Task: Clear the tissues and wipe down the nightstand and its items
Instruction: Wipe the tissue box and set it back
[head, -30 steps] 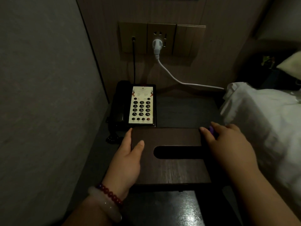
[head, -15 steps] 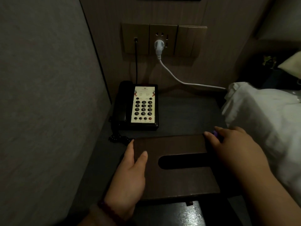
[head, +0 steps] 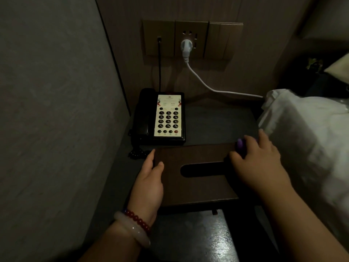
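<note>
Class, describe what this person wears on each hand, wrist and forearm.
The left hand has two bracelets at the wrist: a string of round dark red beads and, behind it, a smooth pale bangle. The right hand shows no ring, watch or bracelet. Both forearms are bare, with no sleeves in view.

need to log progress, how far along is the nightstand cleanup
Done: no loose tissues show on the nightstand, and the tissue box slot looks empty. In hand: left hand and right hand both grip the box ends; something purple sits under the right fingers, possibly a cloth. Left: whether the telephone and the nightstand top have been wiped cannot be told.
</note>
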